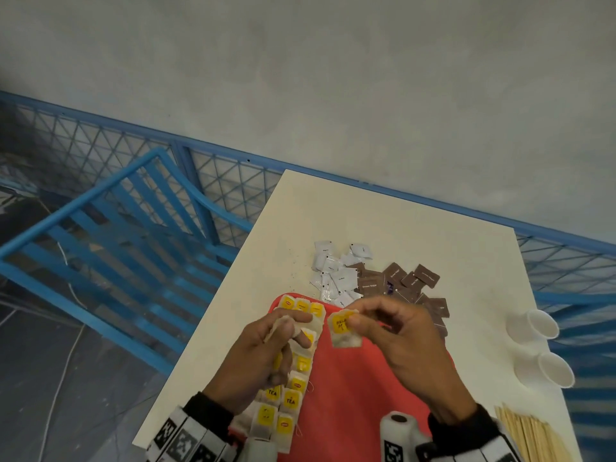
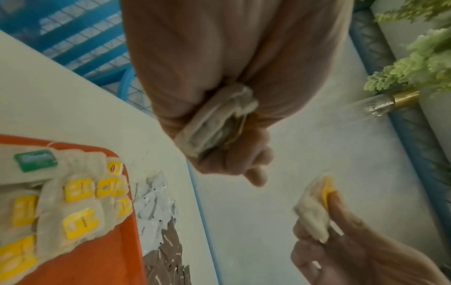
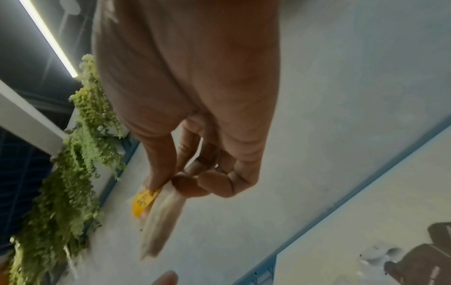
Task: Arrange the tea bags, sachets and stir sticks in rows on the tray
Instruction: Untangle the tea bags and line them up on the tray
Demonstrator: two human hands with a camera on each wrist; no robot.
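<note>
Over the red tray, near its far edge, the person holds both hands in the air with tea bags in them. On the left side of the tray two rows of tea bags already lie, yellow tags up, each bag close to the next; I think they are packed so tightly to leave room for the other things. The right part of the tray is bare red.

The right hand pinches one tea bag by its yellow tag between thumb and forefinger, the bag hanging down, the other fingers loosely curled. Held like this it can be laid flat with the tag on top, probably to begin a third row.

The left hand is closed around a small bundle of tea bags, pressed between the curled fingers and the palm. It seems to serve as a store from which the right hand takes one bag at a time.

On the tabletop, beyond the tray, white sachets and brown sachets lie in loose heaps, not yet sorted. The wooden stir sticks wait at the right near edge, beside two white paper cups.
</note>
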